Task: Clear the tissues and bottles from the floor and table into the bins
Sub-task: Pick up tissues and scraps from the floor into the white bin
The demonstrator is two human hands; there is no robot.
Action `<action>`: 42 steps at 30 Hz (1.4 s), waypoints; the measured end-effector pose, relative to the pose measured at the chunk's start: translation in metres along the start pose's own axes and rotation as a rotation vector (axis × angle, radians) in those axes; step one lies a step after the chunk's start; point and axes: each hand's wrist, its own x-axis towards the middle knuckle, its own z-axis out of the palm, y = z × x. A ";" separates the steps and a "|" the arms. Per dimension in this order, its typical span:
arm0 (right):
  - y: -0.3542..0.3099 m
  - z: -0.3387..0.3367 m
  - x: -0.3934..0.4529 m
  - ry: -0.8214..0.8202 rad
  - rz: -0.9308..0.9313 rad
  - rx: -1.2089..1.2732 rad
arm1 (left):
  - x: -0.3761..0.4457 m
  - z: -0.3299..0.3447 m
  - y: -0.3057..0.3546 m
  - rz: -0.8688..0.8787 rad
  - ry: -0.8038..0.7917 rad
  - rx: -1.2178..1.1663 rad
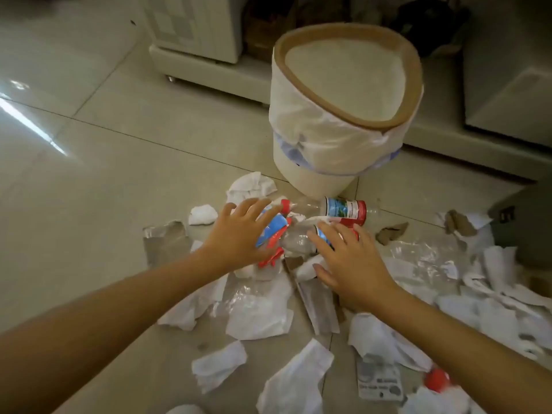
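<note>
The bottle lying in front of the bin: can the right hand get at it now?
Probably yes. The right hand is open just short of the bottle, and only a crushed bottle lies between them, low enough to reach over.

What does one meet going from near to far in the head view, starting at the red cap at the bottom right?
Round red bottle cap → right hand → clear plastic bottle with red and blue label → cream waste bin with white bag liner.

Crushed bottle [276,234] half hidden under left hand [239,231]; grip unclear.
</note>
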 end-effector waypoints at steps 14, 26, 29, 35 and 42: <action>-0.008 0.029 -0.002 0.071 -0.037 0.003 | 0.009 0.062 0.005 -0.290 -0.504 -0.092; -0.015 0.038 -0.004 -0.009 -0.022 0.021 | -0.009 0.035 -0.028 -0.314 -0.079 -0.165; -0.019 0.031 0.007 -0.004 -0.012 0.033 | -0.011 0.024 -0.032 -0.272 -0.008 -0.154; -0.027 0.033 -0.010 0.014 -0.047 0.058 | -0.021 -0.003 -0.030 -0.069 0.024 -0.048; -0.019 0.064 -0.059 -0.306 0.077 0.026 | -0.054 0.020 -0.001 0.208 -0.155 0.028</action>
